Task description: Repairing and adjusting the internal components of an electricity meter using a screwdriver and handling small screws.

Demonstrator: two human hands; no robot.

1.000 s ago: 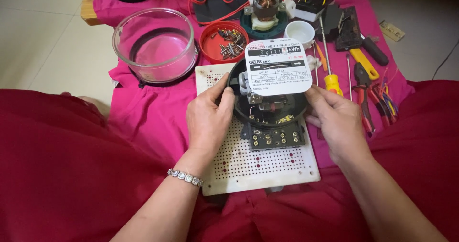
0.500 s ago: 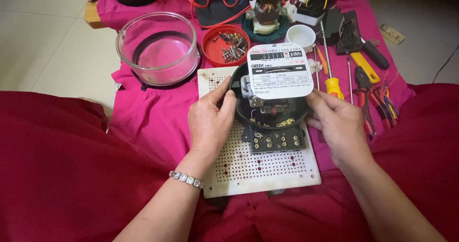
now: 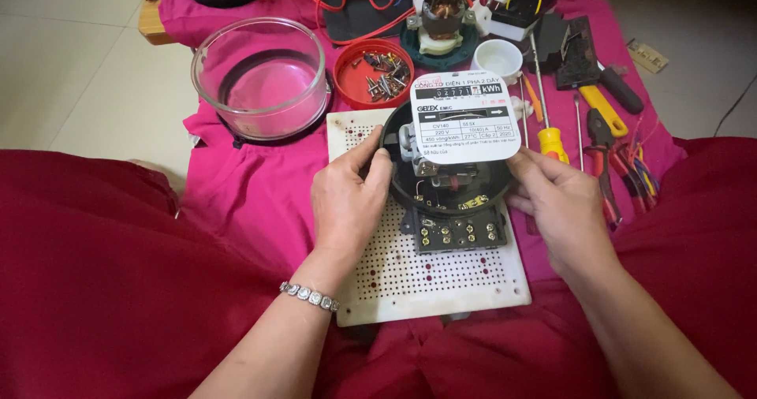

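An opened electricity meter [image 3: 453, 186] with a round black base and a white printed dial face [image 3: 465, 119] sits on a white perforated board [image 3: 430, 277]. My left hand [image 3: 347, 198] grips the meter's left rim, thumb on the inner mechanism. Against the meter's right side, my right hand [image 3: 556, 202] holds the rim just under the dial face. A black terminal block [image 3: 457, 232] with brass screws shows at the meter's near edge. A silver bracelet is on my left wrist.
A clear glass cover [image 3: 264, 76] stands at the back left on pink cloth. A red lid of screws [image 3: 374, 72], a small motor [image 3: 441, 16], a white cup [image 3: 498, 56], yellow-handled screwdrivers [image 3: 552, 135], pliers [image 3: 603, 158] and red wires lie behind and right.
Both hands keep their hold on the meter; it has shifted very slightly on the board. The view has dipped a little.
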